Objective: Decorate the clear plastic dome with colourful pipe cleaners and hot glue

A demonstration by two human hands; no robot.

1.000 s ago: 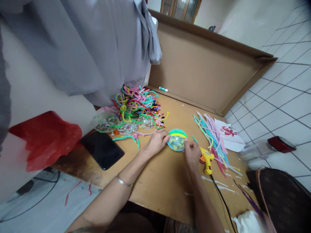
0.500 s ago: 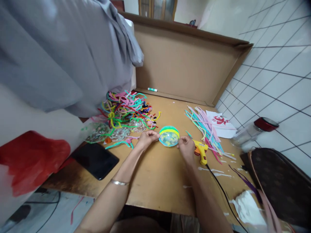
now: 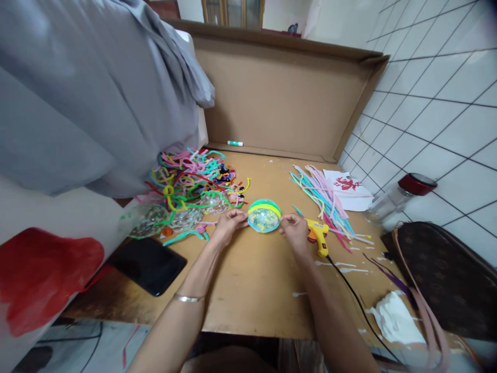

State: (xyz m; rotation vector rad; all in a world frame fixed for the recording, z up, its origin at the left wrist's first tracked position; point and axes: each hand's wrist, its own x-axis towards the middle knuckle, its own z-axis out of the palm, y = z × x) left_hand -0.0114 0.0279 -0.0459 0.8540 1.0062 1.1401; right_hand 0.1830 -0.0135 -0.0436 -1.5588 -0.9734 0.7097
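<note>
A clear round dome (image 3: 264,216) ringed with yellow, green and blue pipe cleaner sits on the cardboard work surface (image 3: 256,280). My left hand (image 3: 229,224) pinches its left rim. My right hand (image 3: 294,229) pinches its right rim, fingers closed on the blue strand. A yellow glue gun (image 3: 317,235) lies just right of my right hand, its black cord running toward me.
A tangled heap of coloured pipe cleaners (image 3: 194,178) and clear domes (image 3: 149,218) lies at the left. Straight pipe cleaners (image 3: 322,197), a printed paper (image 3: 347,189) and a red-lidded jar (image 3: 399,199) are at the right. A black phone (image 3: 149,264), brown bag (image 3: 446,280) and grey cloth (image 3: 97,93) surround the surface.
The view has shifted, so everything sits lower left in the frame. Both hands stay on the dome's rim, with my right fingers moved from its lower edge to its right side.
</note>
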